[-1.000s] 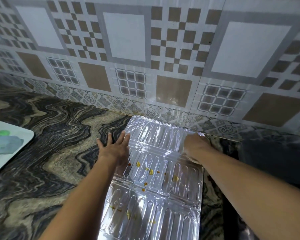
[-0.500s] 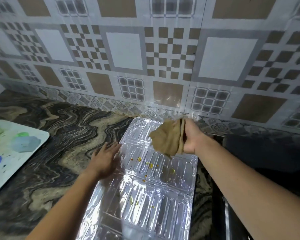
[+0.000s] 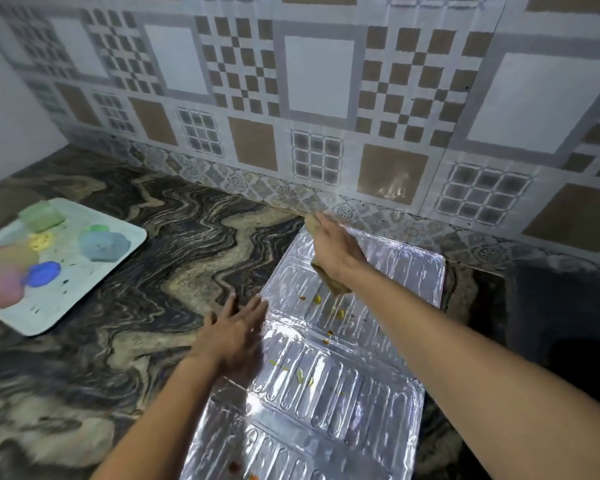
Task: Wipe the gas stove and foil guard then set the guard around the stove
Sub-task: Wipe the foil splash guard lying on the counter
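- foil guard [image 3: 326,393]: unfolded, lying flat on the marbled counter [image 3: 153,306], far end close to the tiled wall [image 3: 319,74]; yellow and red food spots [image 3: 317,299] on its middle panels.
- right hand [image 3: 333,251]: fingers curled round a brown cloth [image 3: 333,285], over the far panel; blurred, so contact with the foil cannot be told.
- left hand [image 3: 232,334]: flat, fingers straight and spread, pressing the guard's left edge, holding nothing.
- step in hand, as judged: wiping the guard; spots not yet cleared.
- next move calls for: cloth drawn across the spotted panels, left hand pinning the thin foil against sliding or creasing.
- tray [image 3: 77,292]: on the counter, well apart at left, with coloured blobs.
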A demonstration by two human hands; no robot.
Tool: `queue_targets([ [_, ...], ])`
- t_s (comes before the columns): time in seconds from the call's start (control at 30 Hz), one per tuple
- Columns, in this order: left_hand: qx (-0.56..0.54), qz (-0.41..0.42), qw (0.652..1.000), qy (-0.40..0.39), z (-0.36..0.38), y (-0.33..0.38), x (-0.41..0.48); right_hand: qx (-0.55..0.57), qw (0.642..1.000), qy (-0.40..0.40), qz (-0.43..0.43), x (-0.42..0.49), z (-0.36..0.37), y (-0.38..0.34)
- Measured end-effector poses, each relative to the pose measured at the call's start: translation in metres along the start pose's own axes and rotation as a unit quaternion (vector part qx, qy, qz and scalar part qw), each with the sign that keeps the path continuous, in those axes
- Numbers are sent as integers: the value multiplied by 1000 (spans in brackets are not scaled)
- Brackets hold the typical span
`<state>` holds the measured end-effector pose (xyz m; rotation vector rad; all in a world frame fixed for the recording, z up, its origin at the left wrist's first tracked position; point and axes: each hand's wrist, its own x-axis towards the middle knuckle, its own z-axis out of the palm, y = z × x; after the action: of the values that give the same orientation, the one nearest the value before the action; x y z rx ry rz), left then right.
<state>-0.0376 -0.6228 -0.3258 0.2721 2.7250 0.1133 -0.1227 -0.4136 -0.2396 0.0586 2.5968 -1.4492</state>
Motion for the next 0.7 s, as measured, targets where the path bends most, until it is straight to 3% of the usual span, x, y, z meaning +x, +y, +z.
queue_targets([
  [0.13, 9, -9, 1000, -2, 6, 2, 0, -160, 982, -91, -50, -9, 39, 14],
  [0.2, 22, -8, 1000, 5, 11, 1, 0, -329, 929, -159, -57, -15, 54, 21],
  [0.27, 33, -5, 999, 18, 16, 0, 0, -406, 905, -118, -56, -13, 65, 28],
  [0.37, 37, 5, 999, 37, 19, -1, 3, -423, 899, -34, -108, -1, 79, 43],
  [0.53, 6, 15, 998, 67, 26, -1, 8, -418, 895, -83, -131, 8, 91, 78],
  [0.7, 4, 9, 995, 100, 34, 0, 6, -408, 900, -65, -139, 9, 98, 85],
])
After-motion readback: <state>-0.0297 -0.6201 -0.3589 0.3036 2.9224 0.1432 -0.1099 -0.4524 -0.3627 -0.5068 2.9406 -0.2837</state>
